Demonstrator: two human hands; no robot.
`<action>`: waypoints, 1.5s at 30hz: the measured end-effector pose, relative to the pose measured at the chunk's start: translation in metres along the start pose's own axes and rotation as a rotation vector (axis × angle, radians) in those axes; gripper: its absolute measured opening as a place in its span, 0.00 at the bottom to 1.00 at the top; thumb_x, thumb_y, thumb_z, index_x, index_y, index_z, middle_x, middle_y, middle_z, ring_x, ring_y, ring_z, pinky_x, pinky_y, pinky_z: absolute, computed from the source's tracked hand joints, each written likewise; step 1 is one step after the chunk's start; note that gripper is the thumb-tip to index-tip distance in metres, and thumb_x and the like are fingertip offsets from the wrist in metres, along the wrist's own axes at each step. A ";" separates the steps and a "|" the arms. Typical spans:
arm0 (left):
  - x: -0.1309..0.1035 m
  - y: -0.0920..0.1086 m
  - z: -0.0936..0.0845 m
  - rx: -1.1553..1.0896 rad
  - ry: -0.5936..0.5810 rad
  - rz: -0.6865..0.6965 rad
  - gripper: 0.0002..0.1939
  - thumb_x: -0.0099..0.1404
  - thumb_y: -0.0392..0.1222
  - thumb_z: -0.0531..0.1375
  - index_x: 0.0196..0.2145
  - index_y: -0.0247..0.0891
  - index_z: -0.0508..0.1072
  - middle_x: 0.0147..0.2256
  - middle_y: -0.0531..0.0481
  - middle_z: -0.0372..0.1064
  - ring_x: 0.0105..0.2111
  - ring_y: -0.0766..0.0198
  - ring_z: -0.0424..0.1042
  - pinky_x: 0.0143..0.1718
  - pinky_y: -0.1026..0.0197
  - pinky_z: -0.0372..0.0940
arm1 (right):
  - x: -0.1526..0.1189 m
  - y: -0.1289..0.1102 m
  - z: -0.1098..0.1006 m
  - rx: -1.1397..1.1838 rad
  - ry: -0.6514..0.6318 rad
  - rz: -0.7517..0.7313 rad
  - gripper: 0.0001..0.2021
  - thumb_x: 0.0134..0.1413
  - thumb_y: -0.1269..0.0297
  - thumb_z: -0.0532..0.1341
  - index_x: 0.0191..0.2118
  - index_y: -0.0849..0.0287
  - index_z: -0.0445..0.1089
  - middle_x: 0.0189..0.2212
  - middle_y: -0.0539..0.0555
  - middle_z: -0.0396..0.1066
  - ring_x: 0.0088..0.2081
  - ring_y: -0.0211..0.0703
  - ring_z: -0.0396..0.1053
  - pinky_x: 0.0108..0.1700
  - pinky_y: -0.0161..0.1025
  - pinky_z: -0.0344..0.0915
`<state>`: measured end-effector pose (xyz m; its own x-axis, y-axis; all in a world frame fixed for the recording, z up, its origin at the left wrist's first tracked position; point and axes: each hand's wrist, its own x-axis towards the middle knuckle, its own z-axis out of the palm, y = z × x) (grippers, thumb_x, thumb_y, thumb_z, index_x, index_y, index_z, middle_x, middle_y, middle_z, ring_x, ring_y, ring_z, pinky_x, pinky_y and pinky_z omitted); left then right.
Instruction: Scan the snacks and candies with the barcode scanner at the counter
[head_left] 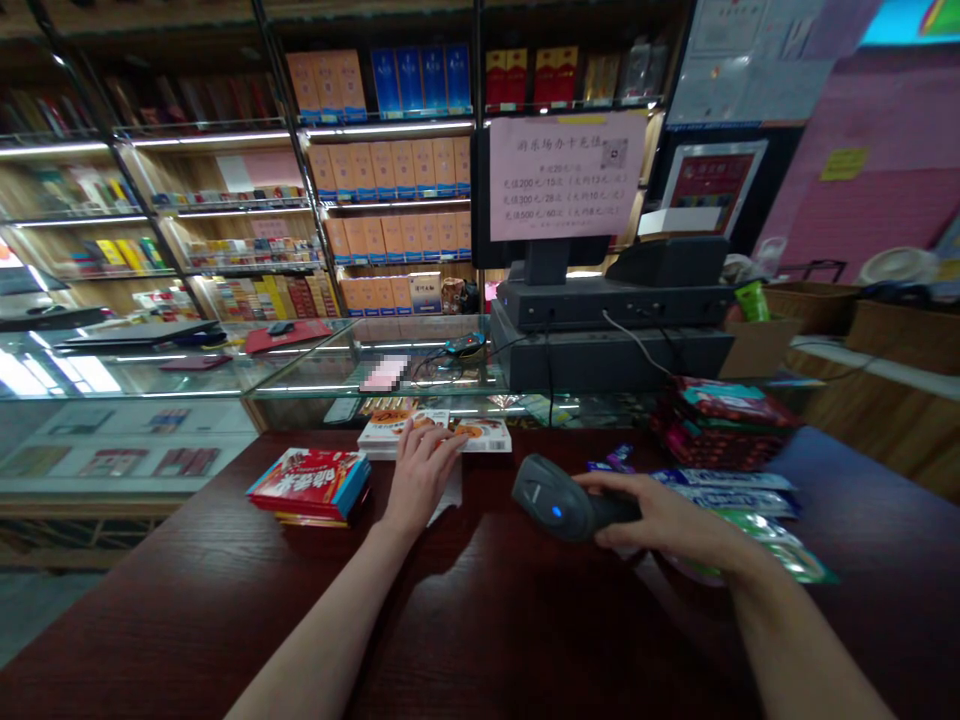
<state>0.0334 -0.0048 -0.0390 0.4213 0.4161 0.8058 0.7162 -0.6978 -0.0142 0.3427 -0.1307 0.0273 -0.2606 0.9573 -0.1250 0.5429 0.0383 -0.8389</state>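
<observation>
On the counter (465, 640), our right fingers (600, 505) close round the dark scanner (559, 500), while our left fingers (429, 445), loosely spread, reach over the white boxes (481, 435) beside the red packets (307, 480), contact unclear.

On the dark red wooden tabletop (480, 620), the stack of red-and-blue flat boxes (306, 484) lies left of the white-and-orange flat boxes (487, 435). Toward the right lie the long blue-and-white shiny packets (739, 497), between the stack of dark red glossy packs (724, 425) behind and the green-and-clear flat packet (791, 553) before them. Behind the tabletop is the clear glass display case (300, 394); behind that, the dark-framed wooden shelves (217, 132).
</observation>
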 end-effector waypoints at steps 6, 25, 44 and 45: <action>0.001 0.004 -0.001 0.005 0.007 0.001 0.13 0.70 0.37 0.57 0.50 0.46 0.74 0.44 0.49 0.74 0.50 0.58 0.68 0.66 0.40 0.51 | -0.001 0.007 -0.008 -0.084 0.007 -0.011 0.31 0.45 0.56 0.69 0.58 0.54 0.71 0.49 0.55 0.75 0.49 0.56 0.71 0.55 0.47 0.64; 0.000 0.004 0.001 0.004 -0.004 -0.008 0.13 0.70 0.38 0.57 0.51 0.46 0.74 0.44 0.49 0.73 0.50 0.58 0.68 0.66 0.40 0.51 | -0.008 0.017 -0.018 -0.082 0.010 -0.002 0.31 0.45 0.54 0.68 0.58 0.53 0.69 0.47 0.53 0.76 0.47 0.54 0.73 0.53 0.46 0.66; -0.001 0.004 0.000 -0.019 -0.013 -0.001 0.13 0.71 0.38 0.56 0.52 0.45 0.73 0.45 0.49 0.74 0.51 0.58 0.67 0.66 0.39 0.50 | 0.007 0.011 0.001 -0.152 -0.088 -0.014 0.27 0.42 0.63 0.68 0.53 0.52 0.73 0.50 0.52 0.74 0.51 0.54 0.70 0.55 0.44 0.63; -0.001 0.003 0.000 -0.016 -0.013 -0.001 0.13 0.71 0.38 0.56 0.51 0.45 0.73 0.45 0.49 0.73 0.51 0.58 0.67 0.66 0.39 0.50 | 0.011 0.013 0.005 -0.177 -0.083 -0.032 0.28 0.41 0.63 0.68 0.53 0.53 0.73 0.50 0.52 0.74 0.51 0.53 0.70 0.55 0.44 0.63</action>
<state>0.0355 -0.0072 -0.0402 0.4280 0.4239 0.7982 0.7076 -0.7066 -0.0041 0.3430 -0.1210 0.0126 -0.3408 0.9283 -0.1490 0.6632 0.1251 -0.7379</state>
